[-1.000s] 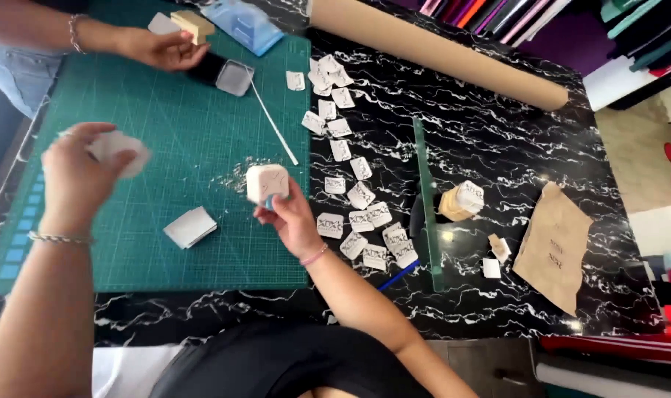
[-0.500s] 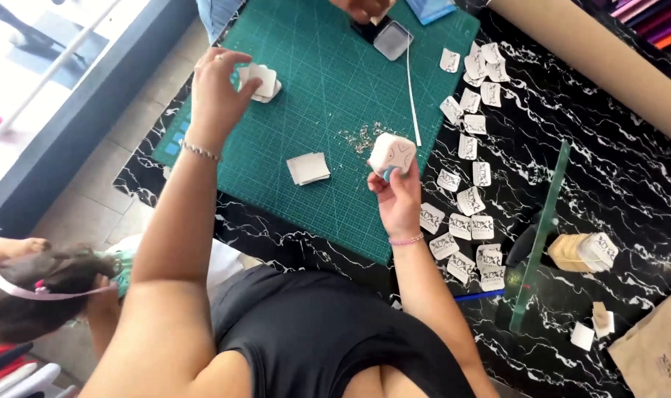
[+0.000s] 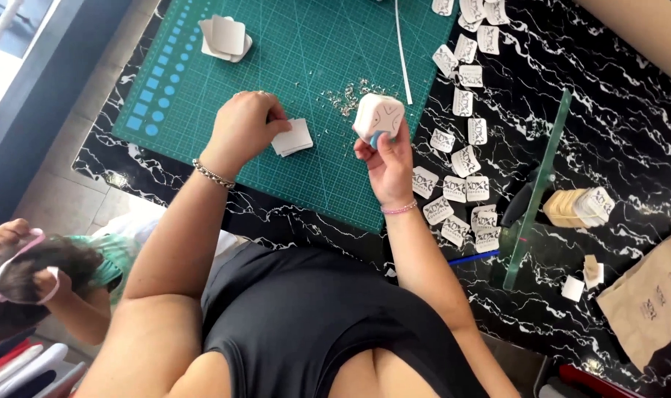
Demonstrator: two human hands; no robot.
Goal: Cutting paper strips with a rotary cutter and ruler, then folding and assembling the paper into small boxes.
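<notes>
Our left hand (image 3: 243,129) has come down from the air onto the green cutting mat (image 3: 203,110), fingers curled over a small stack of white cards (image 3: 295,138), so a fresh card is being taken. Our right hand (image 3: 387,158) stays clamped on the white corner punch (image 3: 378,118), raised over the mat's right edge. Paper shavings (image 3: 346,94) and printed cards (image 3: 460,158) off the mat's right crowd the space.

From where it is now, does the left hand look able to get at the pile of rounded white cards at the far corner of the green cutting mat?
Probably yes: the left hand rests on small white cards, and bare green cutting mat lies between it and the rounded pile.
</notes>
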